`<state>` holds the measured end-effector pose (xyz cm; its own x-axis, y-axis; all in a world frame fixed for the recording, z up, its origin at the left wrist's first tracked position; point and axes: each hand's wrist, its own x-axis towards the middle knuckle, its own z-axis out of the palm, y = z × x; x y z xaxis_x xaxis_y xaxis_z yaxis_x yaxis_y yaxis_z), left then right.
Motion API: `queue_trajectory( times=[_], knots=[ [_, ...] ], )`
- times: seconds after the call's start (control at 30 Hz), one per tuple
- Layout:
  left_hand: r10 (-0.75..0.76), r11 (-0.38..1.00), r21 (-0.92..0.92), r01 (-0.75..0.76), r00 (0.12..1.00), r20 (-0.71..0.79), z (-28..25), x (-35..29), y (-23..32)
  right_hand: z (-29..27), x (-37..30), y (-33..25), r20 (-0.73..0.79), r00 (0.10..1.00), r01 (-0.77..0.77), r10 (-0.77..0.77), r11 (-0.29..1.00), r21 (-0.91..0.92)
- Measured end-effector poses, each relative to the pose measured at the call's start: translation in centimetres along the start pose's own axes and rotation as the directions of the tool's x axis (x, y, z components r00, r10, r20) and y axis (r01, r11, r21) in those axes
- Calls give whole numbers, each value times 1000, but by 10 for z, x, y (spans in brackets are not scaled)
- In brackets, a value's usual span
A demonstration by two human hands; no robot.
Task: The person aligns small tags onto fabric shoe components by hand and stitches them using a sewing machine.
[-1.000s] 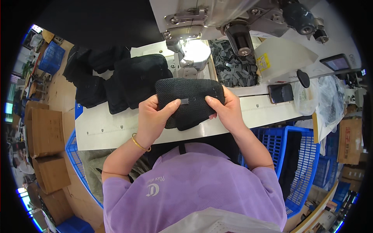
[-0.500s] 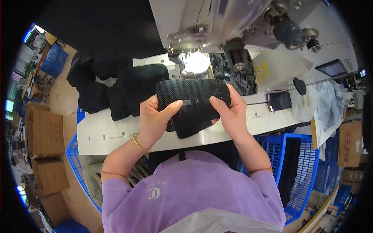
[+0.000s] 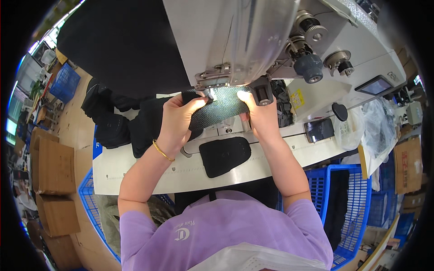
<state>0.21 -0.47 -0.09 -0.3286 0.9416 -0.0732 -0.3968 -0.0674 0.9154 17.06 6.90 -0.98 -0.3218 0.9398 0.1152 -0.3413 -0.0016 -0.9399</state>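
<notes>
Both hands hold a black mesh fabric piece (image 3: 219, 108) under the lit head of a sewing machine (image 3: 217, 40). My left hand (image 3: 177, 115) grips its left edge, thumb on top near the presser foot. My right hand (image 3: 262, 113) pinches its right side, thumb on the mesh and fingers beneath. The machine's light brightens the middle of the mesh. A small grey tab seems to lie by my left thumb, mostly hidden. A separate black fabric piece with rounded corners (image 3: 224, 156) lies flat on the white table (image 3: 149, 169) between my forearms.
Black fabric pieces (image 3: 113, 128) are heaped left of the machine. Small dark grey tabs (image 3: 283, 106) lie right of it, near a phone (image 3: 319, 130) and clear plastic bags (image 3: 377, 119). Blue baskets (image 3: 357, 212) stand below the table; cardboard boxes (image 3: 54, 165) are at the left.
Both hands have carried the mesh piece forward and under the machine head. The other black piece, earlier beneath it, now lies on the table. The view has shifted slightly.
</notes>
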Motion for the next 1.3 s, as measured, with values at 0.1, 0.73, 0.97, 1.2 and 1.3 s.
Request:
queue_trajectory(
  times=[0.1, 0.73, 0.97, 1.2, 1.3],
  knots=[
    [7, 1000, -8, -7, 1000, 10, -1, 0, -1, 1, 0, -1, 13, 1000, 3, -3, 999, 38],
    [64, 987, -142, -70, 997, -50, -13, 1, -5, 1, 2, -8, 54, 998, -37, 41, 997, -68],
    [36, 995, -93, -29, 996, 76, -17, 0, -8, 0, 5, -9, 78, 997, -31, 30, 999, 11],
    [-135, 989, -55, 140, 987, 91, -4, -13, 0, 0, -10, -13, 52, 998, -33, 42, 986, -166],
    [-208, 968, -107, 228, 963, 170, -7, -35, -1, -4, -31, -13, 106, 989, -72, 102, 965, -253]
  ],
)
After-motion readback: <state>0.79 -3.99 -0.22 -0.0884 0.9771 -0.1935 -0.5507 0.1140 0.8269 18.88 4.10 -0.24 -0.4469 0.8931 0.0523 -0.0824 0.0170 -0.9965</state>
